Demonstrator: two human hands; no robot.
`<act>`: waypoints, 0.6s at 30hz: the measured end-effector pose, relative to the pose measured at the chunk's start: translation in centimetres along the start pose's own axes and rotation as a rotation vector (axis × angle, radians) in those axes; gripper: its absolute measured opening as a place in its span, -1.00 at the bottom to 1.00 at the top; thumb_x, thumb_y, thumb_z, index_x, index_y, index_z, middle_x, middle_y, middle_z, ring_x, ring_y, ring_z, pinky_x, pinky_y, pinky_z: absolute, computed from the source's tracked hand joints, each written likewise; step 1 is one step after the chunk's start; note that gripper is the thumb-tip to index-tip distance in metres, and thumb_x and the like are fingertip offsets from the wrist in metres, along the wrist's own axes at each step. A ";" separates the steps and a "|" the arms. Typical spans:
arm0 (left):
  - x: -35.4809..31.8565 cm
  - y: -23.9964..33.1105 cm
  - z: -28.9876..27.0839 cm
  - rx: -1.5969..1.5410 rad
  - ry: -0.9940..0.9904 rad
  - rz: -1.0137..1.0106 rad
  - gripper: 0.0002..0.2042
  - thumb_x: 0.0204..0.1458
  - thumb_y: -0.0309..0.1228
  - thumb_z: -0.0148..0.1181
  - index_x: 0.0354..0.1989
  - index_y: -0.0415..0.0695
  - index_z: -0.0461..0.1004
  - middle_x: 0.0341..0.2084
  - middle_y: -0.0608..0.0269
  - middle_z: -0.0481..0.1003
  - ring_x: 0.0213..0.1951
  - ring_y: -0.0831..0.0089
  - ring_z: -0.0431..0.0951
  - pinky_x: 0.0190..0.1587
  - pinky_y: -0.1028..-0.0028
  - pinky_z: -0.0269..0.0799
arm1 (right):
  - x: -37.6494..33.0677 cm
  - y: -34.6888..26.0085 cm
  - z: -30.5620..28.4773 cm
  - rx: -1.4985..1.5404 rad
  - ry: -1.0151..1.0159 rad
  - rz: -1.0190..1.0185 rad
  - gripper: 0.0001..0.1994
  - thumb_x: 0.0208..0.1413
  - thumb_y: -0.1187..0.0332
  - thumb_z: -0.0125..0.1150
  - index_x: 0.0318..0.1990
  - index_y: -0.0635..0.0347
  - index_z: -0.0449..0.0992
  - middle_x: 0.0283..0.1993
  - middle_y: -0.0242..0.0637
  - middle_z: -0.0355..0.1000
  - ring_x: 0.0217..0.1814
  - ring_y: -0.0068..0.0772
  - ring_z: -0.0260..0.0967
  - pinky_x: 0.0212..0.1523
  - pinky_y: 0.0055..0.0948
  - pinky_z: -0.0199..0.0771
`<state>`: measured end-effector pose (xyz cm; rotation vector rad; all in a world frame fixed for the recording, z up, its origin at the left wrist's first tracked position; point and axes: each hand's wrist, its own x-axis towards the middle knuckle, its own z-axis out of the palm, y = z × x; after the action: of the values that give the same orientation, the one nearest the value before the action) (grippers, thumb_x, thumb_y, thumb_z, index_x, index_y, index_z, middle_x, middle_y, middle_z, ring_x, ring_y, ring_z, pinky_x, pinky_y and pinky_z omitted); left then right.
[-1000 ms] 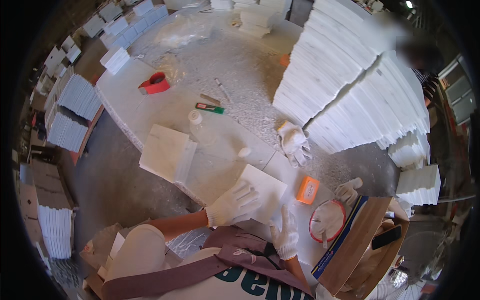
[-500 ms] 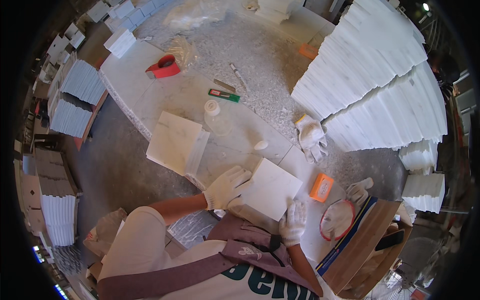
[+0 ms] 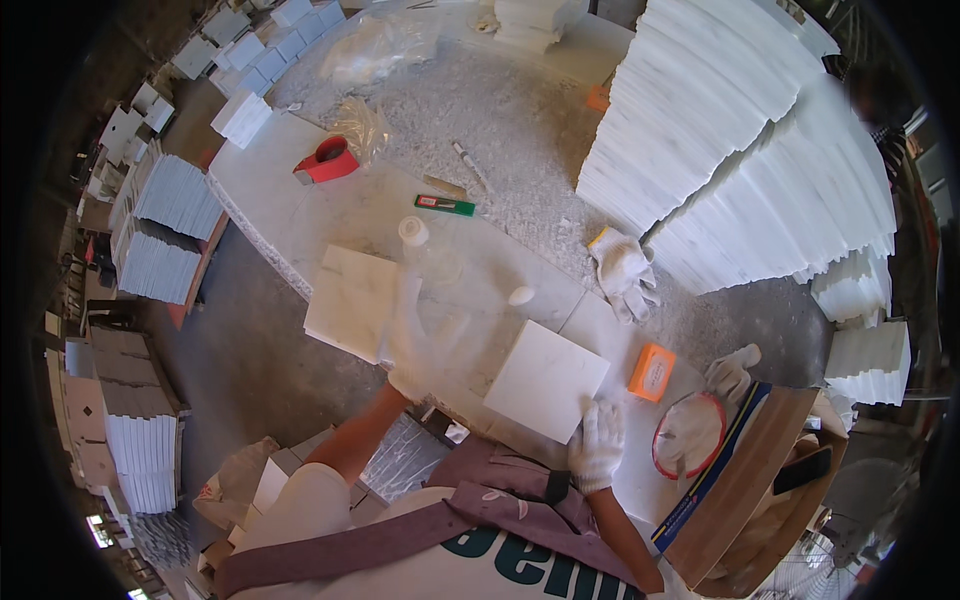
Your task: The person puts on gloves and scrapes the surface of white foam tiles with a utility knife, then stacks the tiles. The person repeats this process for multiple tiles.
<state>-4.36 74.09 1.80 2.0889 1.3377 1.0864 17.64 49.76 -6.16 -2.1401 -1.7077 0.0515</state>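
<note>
A square white marble tile [image 3: 547, 381] lies on the work surface in front of me. My right hand [image 3: 598, 446], in a white knit glove, rests with its fingers stretched out against the tile's near right corner. To the left stands a short stack of similar tiles [image 3: 350, 297]. Beside that stack's right side is my gloved left hand [image 3: 412, 345], blurred by motion, its thumb apart from the stretched fingers and nothing visible in it. A clear bottle with a white cap [image 3: 413, 232] stands just beyond the left hand. A small white oval piece [image 3: 521, 295] lies farther right.
An orange box [image 3: 652, 372], a red-rimmed round piece [image 3: 690, 435] and an open carton [image 3: 745, 490] are on the right. Loose gloves [image 3: 623, 272] lie before tall tile stacks [image 3: 770, 190]. A red tape dispenser [image 3: 327, 160] and a green case [image 3: 445, 205] lie farther off.
My left hand has left the square tile's left side and moved left to the tile stack. The right hand stays by the tile's corner. The view has shifted slightly.
</note>
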 end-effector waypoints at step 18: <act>23.2 14.6 -7.2 -0.628 0.039 0.063 -0.70 0.11 -0.31 0.29 -0.06 -0.20 0.50 -0.29 0.33 0.55 -0.26 0.53 0.56 -0.17 0.42 0.51 | 1.4 -0.6 -2.4 0.066 0.048 -0.019 -0.48 -0.09 0.38 0.24 0.13 0.15 0.45 -0.10 -0.17 0.39 0.08 -0.03 0.35 0.26 -0.01 0.28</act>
<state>3.34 88.01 25.19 1.6501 0.7993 1.3619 18.09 50.55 -3.45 -2.0610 -1.6756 0.0495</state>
